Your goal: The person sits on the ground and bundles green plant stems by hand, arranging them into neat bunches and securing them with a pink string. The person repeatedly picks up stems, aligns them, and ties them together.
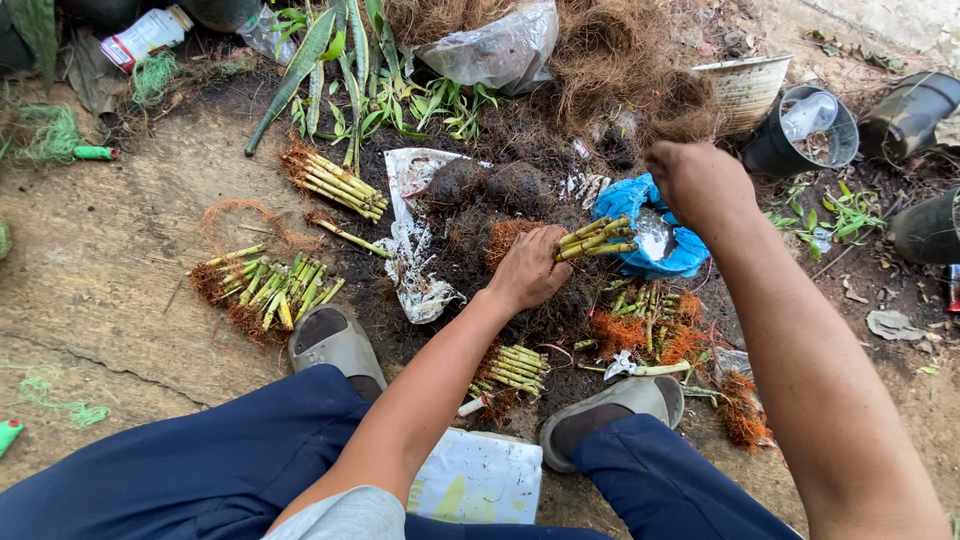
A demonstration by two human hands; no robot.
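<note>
My left hand (528,268) grips a small bundle of cut green stems with orange roots (597,238), held low over dark soil and fibre. My right hand (697,182) is closed in a fist above a blue plastic bag (640,205), reaching toward the brown coconut fibre pile (620,70); what it holds is hidden. Between my feet lies another tied stem bundle (515,366). Small pruning shears (632,366) rest on the ground by my right sandal.
More stem bundles lie at left (268,290) and upper left (332,182). Leafy plants (380,90), a clear plastic bag (497,50), a white basket pot (747,88), and black pots (812,128) stand at the back. A white sheet (478,478) lies near my legs.
</note>
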